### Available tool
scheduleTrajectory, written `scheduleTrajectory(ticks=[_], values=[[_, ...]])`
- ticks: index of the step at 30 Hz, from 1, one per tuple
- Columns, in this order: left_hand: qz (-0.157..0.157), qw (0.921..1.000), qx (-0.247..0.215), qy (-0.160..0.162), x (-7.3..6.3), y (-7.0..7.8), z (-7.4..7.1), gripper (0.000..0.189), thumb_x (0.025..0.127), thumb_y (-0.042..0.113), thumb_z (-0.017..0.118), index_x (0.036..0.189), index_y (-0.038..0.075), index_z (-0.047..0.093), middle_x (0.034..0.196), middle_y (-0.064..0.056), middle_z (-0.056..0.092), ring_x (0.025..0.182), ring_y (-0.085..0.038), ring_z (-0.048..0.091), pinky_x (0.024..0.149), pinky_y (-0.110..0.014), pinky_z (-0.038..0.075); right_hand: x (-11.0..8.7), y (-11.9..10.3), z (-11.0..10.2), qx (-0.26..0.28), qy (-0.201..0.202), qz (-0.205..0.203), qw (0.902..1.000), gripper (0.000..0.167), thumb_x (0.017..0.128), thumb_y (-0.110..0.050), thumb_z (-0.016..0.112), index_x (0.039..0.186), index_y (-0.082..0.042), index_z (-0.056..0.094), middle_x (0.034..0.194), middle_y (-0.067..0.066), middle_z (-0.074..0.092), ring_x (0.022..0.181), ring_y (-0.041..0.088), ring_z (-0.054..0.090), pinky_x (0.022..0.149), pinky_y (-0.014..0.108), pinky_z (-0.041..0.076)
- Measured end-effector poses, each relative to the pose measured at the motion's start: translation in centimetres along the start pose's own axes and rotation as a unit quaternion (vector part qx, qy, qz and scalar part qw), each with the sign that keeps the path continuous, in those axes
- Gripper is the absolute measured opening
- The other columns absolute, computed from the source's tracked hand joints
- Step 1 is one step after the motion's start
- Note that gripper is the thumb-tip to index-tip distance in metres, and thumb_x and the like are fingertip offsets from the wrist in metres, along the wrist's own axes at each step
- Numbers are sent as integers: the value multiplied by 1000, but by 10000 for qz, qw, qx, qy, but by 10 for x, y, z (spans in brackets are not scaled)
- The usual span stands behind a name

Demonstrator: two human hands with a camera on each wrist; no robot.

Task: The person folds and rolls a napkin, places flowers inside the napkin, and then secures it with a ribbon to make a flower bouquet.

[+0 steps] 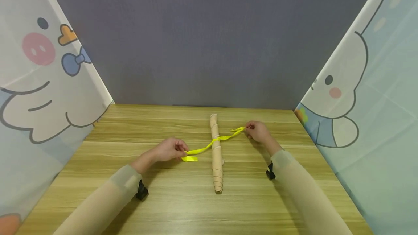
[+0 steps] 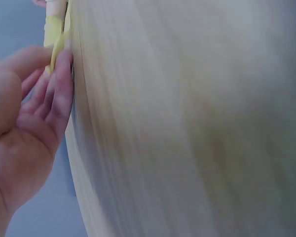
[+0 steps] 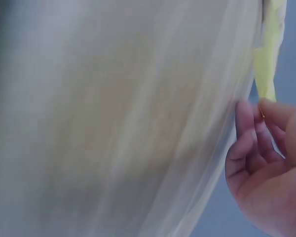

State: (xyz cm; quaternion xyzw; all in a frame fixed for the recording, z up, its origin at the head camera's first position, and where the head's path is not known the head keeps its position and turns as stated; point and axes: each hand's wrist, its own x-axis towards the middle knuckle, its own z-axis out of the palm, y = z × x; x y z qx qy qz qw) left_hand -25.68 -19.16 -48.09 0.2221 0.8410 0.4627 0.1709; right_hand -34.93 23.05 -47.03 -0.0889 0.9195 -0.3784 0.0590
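Observation:
A rolled-up beige sheet [image 1: 217, 169] lies lengthwise on the table, pointing away from me. Around its middle passes a bright yellow ribbon [image 1: 200, 150], crossing over the top of the roll. My left hand [image 1: 168, 149] pinches the ribbon on the left side, and a short loose tail hangs below the fingertips. On the far right side, my right hand [image 1: 258, 131] pinches the other end, with a small tail beside it. Both wrist views show the ribbon between thumb and finger of the left hand [image 2: 34, 108] and right hand [image 3: 266, 163].
The wood-grain table [image 1: 169, 206] ends at a dark grey panel [image 1: 202, 42] at the back. Cartoon-printed curtains hang on the left [image 1: 49, 93] and right [image 1: 369, 93]. Small black devices sit at the left cuff [image 1: 142, 190] and right cuff [image 1: 270, 172].

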Motion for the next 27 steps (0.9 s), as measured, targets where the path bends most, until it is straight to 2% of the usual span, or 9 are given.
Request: scheduleTrajectory(ticks=[4, 8, 11, 16, 20, 23, 27], values=[[-82, 9968, 508, 608, 13, 3, 1, 11, 104, 9, 74, 109, 3, 81, 95, -7, 78, 79, -12, 69, 67, -25, 59, -12, -4, 0, 63, -427, -135, 9990, 24, 110, -15, 66, 122, 5, 73, 99, 15, 74, 77, 17, 72, 70, 28, 60], [53, 9892, 999, 1073, 28, 9, 2, 12, 104, 11, 75, 109, 4, 83, 100, -8, 79, 85, -12, 70, 71, -26, 58, -21, -11, 4, 149, -715, -262, 9970, 20, 108, -15, 68, 117, 2, 74, 96, 13, 74, 75, 16, 71, 68, 27, 58], [112, 9841, 1226, 1279, 37, 13, 2, 15, 105, 13, 73, 112, 4, 84, 107, -11, 79, 91, -16, 71, 76, -31, 60, -26, -13, 6, 115, -830, -343, 9959, 17, 108, -14, 69, 114, 1, 75, 93, 10, 73, 73, 15, 69, 66, 26, 56], [-7, 9791, 1445, 1428, 48, 13, 2, 17, 107, 17, 72, 113, 6, 85, 116, -13, 79, 100, -21, 71, 85, -38, 61, -36, -13, 9, -142, -921, -507, 9944, 14, 106, -13, 71, 110, -1, 76, 90, 8, 72, 70, 14, 68, 65, 27, 56], [-122, 9804, 1289, 1488, 49, 8, 1, 19, 108, 15, 71, 116, 4, 84, 118, -15, 79, 103, -24, 71, 85, -37, 60, -42, -11, 8, -221, -939, -538, 9939, 14, 105, -11, 71, 112, 0, 76, 91, 8, 73, 71, 14, 67, 66, 28, 57], [-279, 9849, 838, 1488, 46, 5, -1, 24, 109, 17, 69, 126, 2, 80, 120, -16, 77, 107, -26, 71, 83, -34, 60, -46, -7, 6, -149, -973, -499, 9939, 17, 104, -10, 71, 115, 2, 75, 93, 9, 74, 73, 14, 67, 66, 28, 58], [-462, 9872, 279, 1501, 38, 3, -4, 38, 111, 20, 66, 143, 0, 69, 130, -21, 71, 115, -33, 70, 83, -34, 61, -53, -2, 0, -29, -1043, -520, 9932, 30, 103, -10, 73, 128, 6, 71, 96, 10, 74, 76, 15, 67, 67, 28, 58]])
